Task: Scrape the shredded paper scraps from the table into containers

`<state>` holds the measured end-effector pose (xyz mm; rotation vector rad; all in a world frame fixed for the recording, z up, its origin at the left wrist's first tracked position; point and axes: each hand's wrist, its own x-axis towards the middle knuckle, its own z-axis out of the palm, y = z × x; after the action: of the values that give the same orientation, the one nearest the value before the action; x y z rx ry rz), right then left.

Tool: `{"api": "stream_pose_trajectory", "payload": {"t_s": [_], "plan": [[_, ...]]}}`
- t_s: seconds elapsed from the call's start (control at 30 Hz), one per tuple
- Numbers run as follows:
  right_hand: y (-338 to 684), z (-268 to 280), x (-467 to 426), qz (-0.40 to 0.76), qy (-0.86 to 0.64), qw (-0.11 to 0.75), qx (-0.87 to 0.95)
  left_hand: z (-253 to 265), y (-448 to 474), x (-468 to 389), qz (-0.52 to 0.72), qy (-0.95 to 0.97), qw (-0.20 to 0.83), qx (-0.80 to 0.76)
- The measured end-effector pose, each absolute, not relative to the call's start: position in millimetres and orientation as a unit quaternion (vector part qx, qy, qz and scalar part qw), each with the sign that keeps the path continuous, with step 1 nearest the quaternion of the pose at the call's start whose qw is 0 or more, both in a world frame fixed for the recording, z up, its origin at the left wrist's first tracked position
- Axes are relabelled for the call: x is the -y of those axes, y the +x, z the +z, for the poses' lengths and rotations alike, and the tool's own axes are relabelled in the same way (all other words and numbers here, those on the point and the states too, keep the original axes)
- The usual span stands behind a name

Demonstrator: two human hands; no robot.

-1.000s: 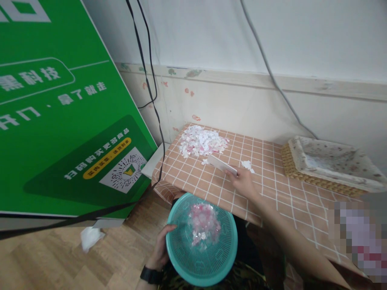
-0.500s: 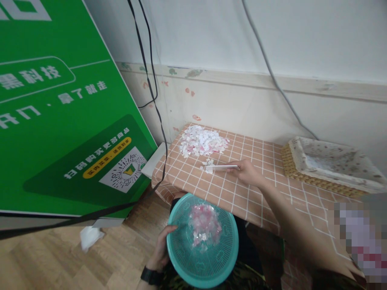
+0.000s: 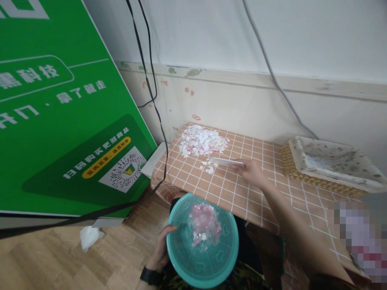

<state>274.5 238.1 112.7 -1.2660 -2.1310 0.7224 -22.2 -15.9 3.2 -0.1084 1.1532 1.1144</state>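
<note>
My left hand (image 3: 165, 247) grips the left rim of a teal plastic colander (image 3: 202, 264), held below the table's front edge. Inside the colander lies a heap of pink and clear shiny flakes (image 3: 204, 225). Over the table my right hand (image 3: 250, 171) is closed on one end of a flat, thin white card-like strip (image 3: 226, 162). The strip's far end touches or hovers just above a few loose white scraps (image 3: 208, 167); I cannot tell which. Behind them is a larger pile of white and pinkish scraps (image 3: 202, 141).
A brown checked cloth covers the table (image 3: 256, 201). On its right stands a cloth-lined wicker basket (image 3: 332, 165). To the left are a large green sign panel (image 3: 75, 100) and hanging black cables (image 3: 151, 88). A white crumpled bag (image 3: 90, 237) lies on the wooden floor.
My right hand has shifted slightly right, and the strip has tilted, its tip moving a little away from me toward the big pile. The colander and my left hand have stayed in place.
</note>
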Motion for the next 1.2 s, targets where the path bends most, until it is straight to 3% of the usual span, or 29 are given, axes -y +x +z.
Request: {"api": "stream_pose_trajectory", "payload": {"t_s": [0.23, 0.5, 1.07, 1.2], "plan": [[269.4, 109.9, -214.7, 0.262, -0.497, 0.315, 0.765, 4.3, -22.8, 15.6, 0.508, -0.053, 0.700, -0.498], [223.0, 77.7, -165.1, 0.273, -0.326, 0.329, 0.843, 3.6, -22.0, 17.5, 0.502, -0.033, 0.710, -0.492], [245.3, 77.3, -229.0, 0.227, -0.492, 0.374, 0.753, 11.2, -29.9, 20.9, 0.479, -0.001, 0.720, -0.503], [233.0, 83.1, -215.5, 0.284, -0.447, 0.378, 0.760, 10.2, -33.0, 27.4, 0.471, -0.011, 0.715, -0.516]]}}
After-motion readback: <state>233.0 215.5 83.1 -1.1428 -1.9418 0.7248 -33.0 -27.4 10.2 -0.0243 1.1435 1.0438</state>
